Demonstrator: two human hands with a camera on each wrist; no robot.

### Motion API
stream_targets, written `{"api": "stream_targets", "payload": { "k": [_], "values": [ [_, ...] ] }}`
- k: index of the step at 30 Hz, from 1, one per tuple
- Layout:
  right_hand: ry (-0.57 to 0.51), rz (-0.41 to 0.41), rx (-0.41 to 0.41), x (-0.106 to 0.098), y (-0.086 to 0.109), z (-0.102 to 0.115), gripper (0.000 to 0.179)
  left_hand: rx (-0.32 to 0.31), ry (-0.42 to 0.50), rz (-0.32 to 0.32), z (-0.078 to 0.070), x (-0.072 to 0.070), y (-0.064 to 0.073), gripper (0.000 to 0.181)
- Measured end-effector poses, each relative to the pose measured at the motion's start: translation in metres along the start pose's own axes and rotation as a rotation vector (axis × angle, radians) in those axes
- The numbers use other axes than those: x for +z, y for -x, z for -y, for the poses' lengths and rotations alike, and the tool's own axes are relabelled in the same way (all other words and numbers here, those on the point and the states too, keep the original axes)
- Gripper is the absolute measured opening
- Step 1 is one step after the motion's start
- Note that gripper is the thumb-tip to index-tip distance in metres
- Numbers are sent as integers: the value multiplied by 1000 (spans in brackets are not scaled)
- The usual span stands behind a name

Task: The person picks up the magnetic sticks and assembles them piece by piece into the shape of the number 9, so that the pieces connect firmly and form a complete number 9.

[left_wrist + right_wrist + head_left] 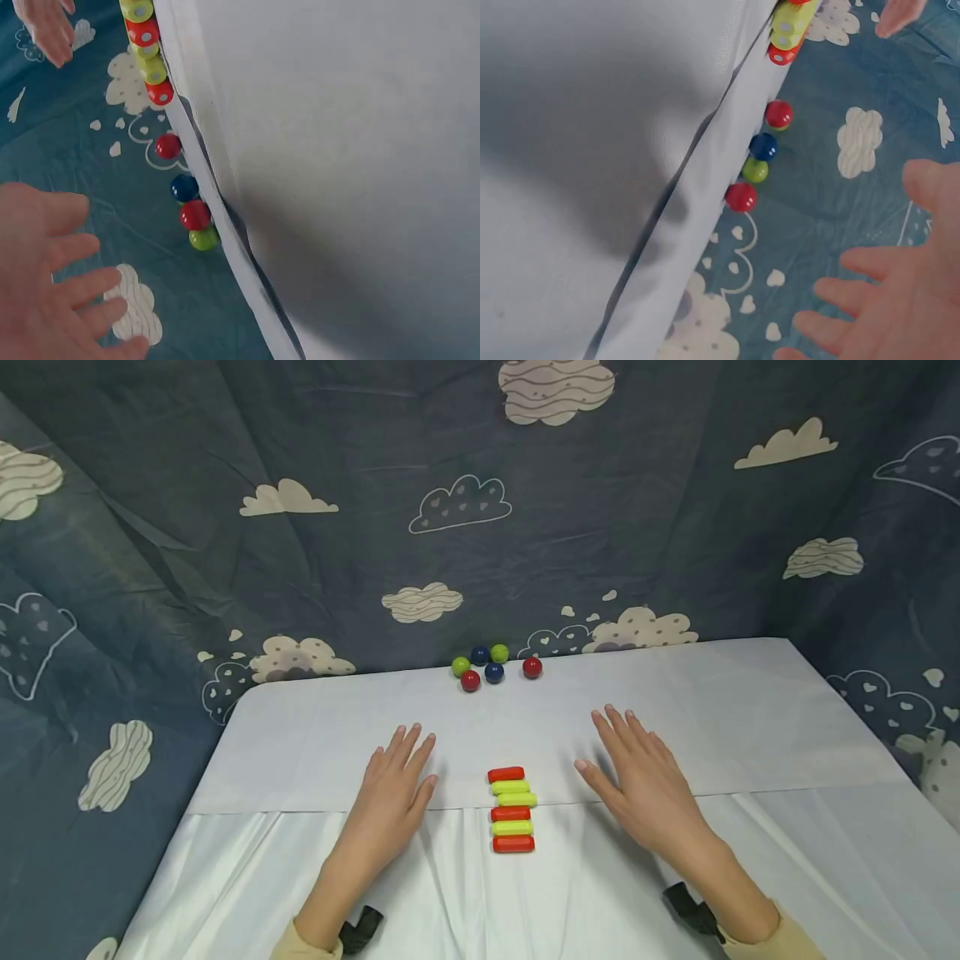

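Between my hands, a column of short red and yellow sticks lies on the white cloth, each stick crosswise. From far to near come a red stick [506, 773], two yellow sticks [512, 787], a red stick [511, 813], a yellow stick [512, 828] and a red stick [513, 843]. My left hand [393, 793] is left of the column, palm down with fingers extended, holding nothing. On the other side my right hand [645, 785] is spread likewise, apart from the sticks and holding nothing. Both wrist views show empty hands, the left hand [52, 277] and right hand [892, 292].
At the table's far edge sit small balls: a red ball [470, 681], green balls [461, 667], blue balls [494, 672] and another red ball [532, 667] slightly apart on the right. Behind the white table [750, 718] hangs a dark cloud-patterned curtain [360, 552].
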State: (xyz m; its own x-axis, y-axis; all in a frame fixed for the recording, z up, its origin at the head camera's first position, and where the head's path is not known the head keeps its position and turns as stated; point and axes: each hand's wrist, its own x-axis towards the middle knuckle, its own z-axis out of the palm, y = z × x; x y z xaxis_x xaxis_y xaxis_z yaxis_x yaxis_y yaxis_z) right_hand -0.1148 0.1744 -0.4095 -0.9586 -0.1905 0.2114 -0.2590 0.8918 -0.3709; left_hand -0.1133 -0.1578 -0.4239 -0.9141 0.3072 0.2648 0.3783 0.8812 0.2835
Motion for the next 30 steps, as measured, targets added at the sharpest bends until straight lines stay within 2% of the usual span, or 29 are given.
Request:
{"api": "stream_targets", "payload": {
  "k": [6, 9, 14, 20, 25, 30],
  "values": [
    [-94, -11, -47, 7, -17, 3, 67, 52, 129, -8, 1, 2, -13, 45],
    [-164, 18, -80, 11, -24, 3, 61, 31, 202, 6, 1, 4, -19, 41],
    [-255, 76, -96, 19, -33, 7, 55, -25, 332, 70, 0, 10, -29, 38],
    [-367, 142, -115, 31, -45, 11, 42, -28, 510, 124, -3, 22, -42, 36],
    [-440, 247, -123, 40, -53, 14, 38, -48, 582, 163, -6, 33, -51, 27],
    [-461, 340, -155, 46, -59, 16, 34, -88, 610, 251, -7, 41, -55, 26]
  ]
}}
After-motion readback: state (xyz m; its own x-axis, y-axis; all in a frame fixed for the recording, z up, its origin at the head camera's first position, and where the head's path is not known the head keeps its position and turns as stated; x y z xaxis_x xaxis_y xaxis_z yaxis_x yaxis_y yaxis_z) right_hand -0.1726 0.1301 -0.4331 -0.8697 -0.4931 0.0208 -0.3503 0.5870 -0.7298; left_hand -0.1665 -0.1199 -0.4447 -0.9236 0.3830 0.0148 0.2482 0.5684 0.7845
